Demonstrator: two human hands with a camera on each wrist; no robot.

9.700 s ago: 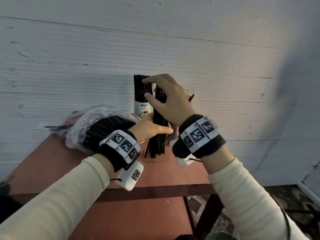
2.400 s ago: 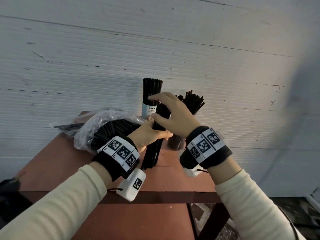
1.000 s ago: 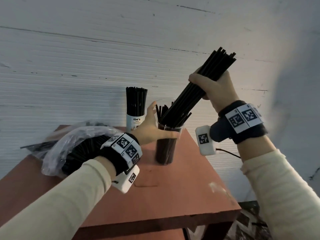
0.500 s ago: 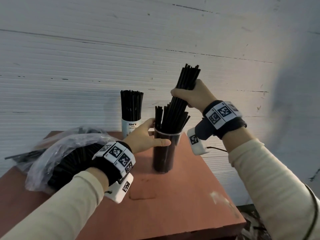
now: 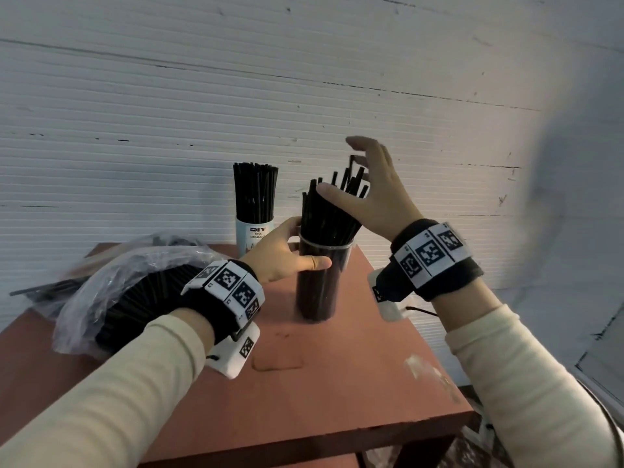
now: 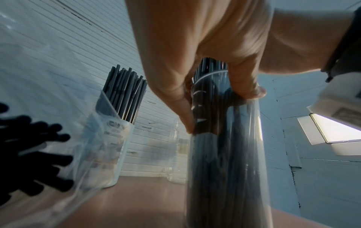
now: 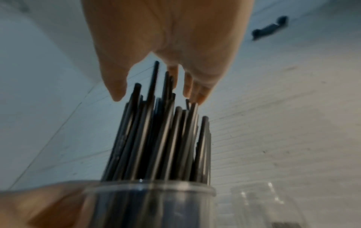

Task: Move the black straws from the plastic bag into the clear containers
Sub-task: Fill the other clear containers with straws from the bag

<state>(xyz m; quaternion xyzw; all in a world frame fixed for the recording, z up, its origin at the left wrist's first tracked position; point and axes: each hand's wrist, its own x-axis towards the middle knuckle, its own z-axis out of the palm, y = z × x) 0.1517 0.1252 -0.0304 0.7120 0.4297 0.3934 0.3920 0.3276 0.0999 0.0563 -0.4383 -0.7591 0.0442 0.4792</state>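
Our left hand [image 5: 283, 255] grips the clear container [image 5: 320, 282] mid-frame, while our right hand [image 5: 374, 194], fingers spread, hovers above its upright straws [image 5: 332, 211].

Reddish-brown counter [image 5: 304, 393] set against a white ribbed wall. Standing on it: a clear container [image 5: 322, 282] packed with black straws near the middle, and a labelled container [image 5: 254, 231] of straws behind it to the left. A plastic bag [image 5: 111, 285] of straws lies along the left side.
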